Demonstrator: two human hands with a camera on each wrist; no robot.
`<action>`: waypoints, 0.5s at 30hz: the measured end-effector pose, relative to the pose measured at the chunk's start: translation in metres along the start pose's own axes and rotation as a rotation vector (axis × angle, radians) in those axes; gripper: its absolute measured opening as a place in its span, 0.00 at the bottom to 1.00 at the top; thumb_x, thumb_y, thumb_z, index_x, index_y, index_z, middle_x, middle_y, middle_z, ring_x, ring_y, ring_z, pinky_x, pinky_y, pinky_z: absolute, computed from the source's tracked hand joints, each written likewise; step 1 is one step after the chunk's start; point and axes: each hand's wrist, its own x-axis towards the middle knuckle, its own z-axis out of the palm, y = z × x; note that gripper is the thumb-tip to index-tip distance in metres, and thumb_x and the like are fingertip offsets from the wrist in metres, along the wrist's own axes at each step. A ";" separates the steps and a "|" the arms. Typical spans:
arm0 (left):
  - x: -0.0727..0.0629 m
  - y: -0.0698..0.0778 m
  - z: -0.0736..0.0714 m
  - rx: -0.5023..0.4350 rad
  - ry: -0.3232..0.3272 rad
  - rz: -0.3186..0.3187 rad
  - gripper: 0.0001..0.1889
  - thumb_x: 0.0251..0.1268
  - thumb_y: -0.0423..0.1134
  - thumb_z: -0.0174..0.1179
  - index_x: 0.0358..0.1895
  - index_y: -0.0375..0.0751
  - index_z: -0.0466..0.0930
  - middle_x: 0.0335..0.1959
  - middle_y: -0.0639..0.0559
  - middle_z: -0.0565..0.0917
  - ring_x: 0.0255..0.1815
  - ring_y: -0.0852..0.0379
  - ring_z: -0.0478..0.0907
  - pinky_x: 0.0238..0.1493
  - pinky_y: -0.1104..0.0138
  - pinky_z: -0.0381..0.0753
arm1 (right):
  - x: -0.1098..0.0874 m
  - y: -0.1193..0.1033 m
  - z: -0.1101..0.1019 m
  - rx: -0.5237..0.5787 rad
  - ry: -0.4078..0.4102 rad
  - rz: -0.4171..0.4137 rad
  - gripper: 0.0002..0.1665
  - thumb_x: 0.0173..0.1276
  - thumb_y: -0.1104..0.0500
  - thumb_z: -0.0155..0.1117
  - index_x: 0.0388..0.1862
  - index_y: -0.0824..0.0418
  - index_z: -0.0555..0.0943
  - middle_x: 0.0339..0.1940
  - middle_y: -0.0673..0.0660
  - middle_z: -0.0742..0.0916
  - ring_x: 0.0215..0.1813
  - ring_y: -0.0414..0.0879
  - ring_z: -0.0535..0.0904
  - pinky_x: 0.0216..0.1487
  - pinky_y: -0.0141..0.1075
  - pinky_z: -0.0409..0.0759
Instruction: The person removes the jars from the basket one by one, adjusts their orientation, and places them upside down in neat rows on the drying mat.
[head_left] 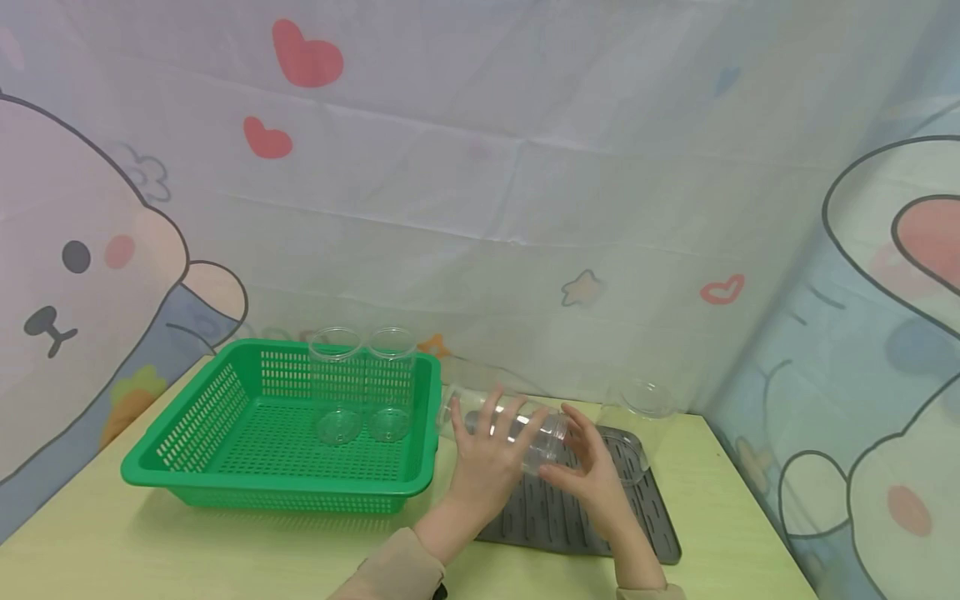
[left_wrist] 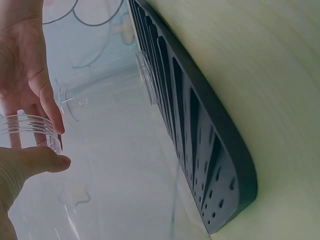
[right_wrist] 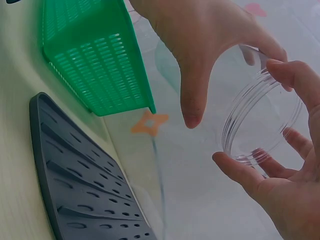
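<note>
A clear plastic jar [head_left: 553,437] is held lying nearly level above the drying mat, its threaded mouth [right_wrist: 235,127] towards the right. My left hand [head_left: 487,462] grips the jar's body, fingers spread over it; the left thumb [left_wrist: 42,162] shows in the left wrist view. Round the threaded end curl the thumb and fingers of my right hand [head_left: 596,483]. Another clear jar [head_left: 633,433] stands on the grey drying mat [head_left: 547,521], just beyond my right hand. Two more clear jars [head_left: 337,392] stand side by side in the green basket [head_left: 277,479], left of my hands.
The basket, with slotted sides, sits on the left of the pale wooden table [head_left: 247,558]. The ridged mat lies right of it. A printed cloth [head_left: 480,167] hangs behind the table and along its right side.
</note>
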 end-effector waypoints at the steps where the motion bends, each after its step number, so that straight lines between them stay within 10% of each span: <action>1: -0.001 0.000 0.001 0.001 -0.006 -0.001 0.49 0.22 0.43 0.83 0.62 0.59 0.74 0.60 0.50 0.73 0.67 0.42 0.68 0.55 0.29 0.68 | 0.000 0.001 0.000 -0.002 0.001 0.001 0.50 0.61 0.66 0.69 0.77 0.56 0.55 0.77 0.69 0.57 0.75 0.72 0.54 0.63 0.61 0.73; 8: -0.004 0.001 0.001 -0.025 -0.074 -0.012 0.52 0.21 0.47 0.84 0.65 0.57 0.72 0.63 0.48 0.72 0.68 0.40 0.67 0.56 0.29 0.67 | 0.001 0.004 0.001 -0.001 0.020 0.018 0.49 0.60 0.66 0.70 0.77 0.55 0.56 0.77 0.67 0.59 0.74 0.69 0.57 0.62 0.57 0.76; 15: 0.004 0.001 -0.015 -0.162 -0.288 -0.077 0.61 0.24 0.58 0.83 0.73 0.56 0.61 0.74 0.46 0.64 0.74 0.37 0.60 0.60 0.28 0.62 | 0.001 0.004 -0.005 -0.018 0.065 0.058 0.49 0.61 0.64 0.70 0.77 0.53 0.57 0.77 0.66 0.58 0.76 0.69 0.55 0.65 0.65 0.68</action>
